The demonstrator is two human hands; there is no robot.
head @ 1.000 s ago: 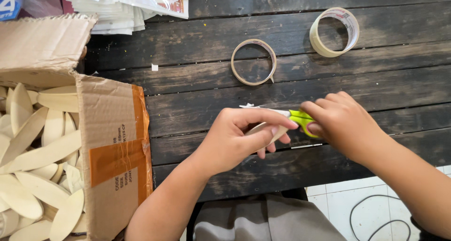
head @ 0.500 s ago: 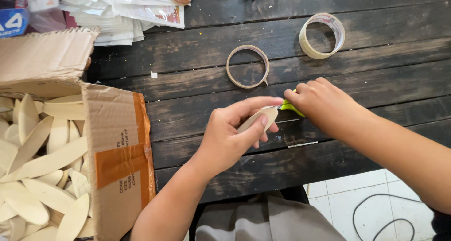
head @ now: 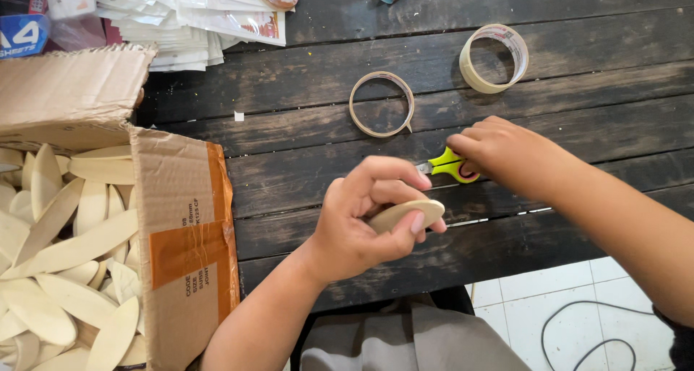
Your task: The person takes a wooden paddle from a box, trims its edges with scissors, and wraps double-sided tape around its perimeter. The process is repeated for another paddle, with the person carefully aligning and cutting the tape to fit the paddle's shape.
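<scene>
The left hand [head: 361, 223] was curled shut around a pale wooden oval piece [head: 406, 213], pinching it between thumb and fingers just above the dark plank desk [head: 303, 168]. The right hand [head: 506, 154] gripped the yellow-green handles of a pair of scissors [head: 450, 166], its fingers closed over them, near the wooden piece. Two tape rolls [head: 382, 103] lay beyond the hands. At the left stood an open cardboard box [head: 184, 226] full of similar wooden pieces [head: 58, 270].
</scene>
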